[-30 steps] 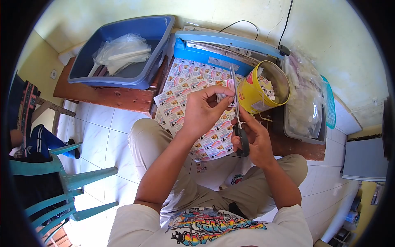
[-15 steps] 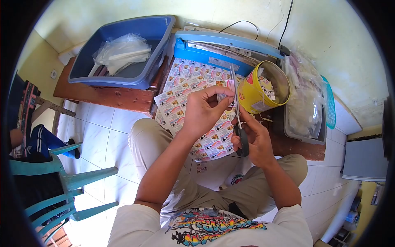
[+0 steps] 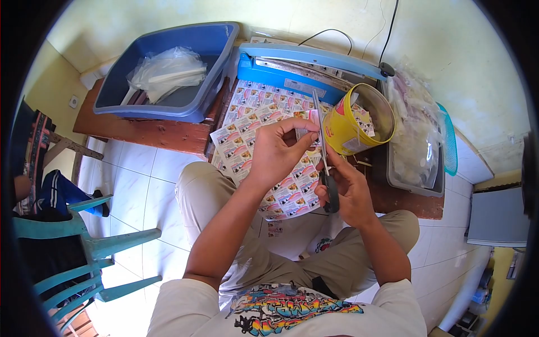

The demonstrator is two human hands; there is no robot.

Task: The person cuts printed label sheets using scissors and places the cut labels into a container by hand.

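Note:
My left hand point(image 3: 278, 150) pinches a small piece of printed label paper point(image 3: 314, 115) between thumb and fingers. In my right hand point(image 3: 352, 194) is a pair of scissors point(image 3: 332, 195) with black handles, fingers closed around them. The blades point away from me and lie along the right edge of the paper, close to my left fingertips. Below my hands, printed label sheets point(image 3: 238, 143) overlap on the bench. Just beyond the scissors stands a tilted yellow bucket point(image 3: 341, 126) with cut labels point(image 3: 364, 120) inside.
A blue heat sealer point(image 3: 303, 85) lies behind the sheets. On the red-brown bench point(image 3: 135, 132) at left is a blue tub point(image 3: 163, 112) holding clear bags point(image 3: 174, 70). A grey tray point(image 3: 418, 190) of plastic bags stands right. A green chair point(image 3: 123, 245) and part of another person point(image 3: 59, 191) are at left.

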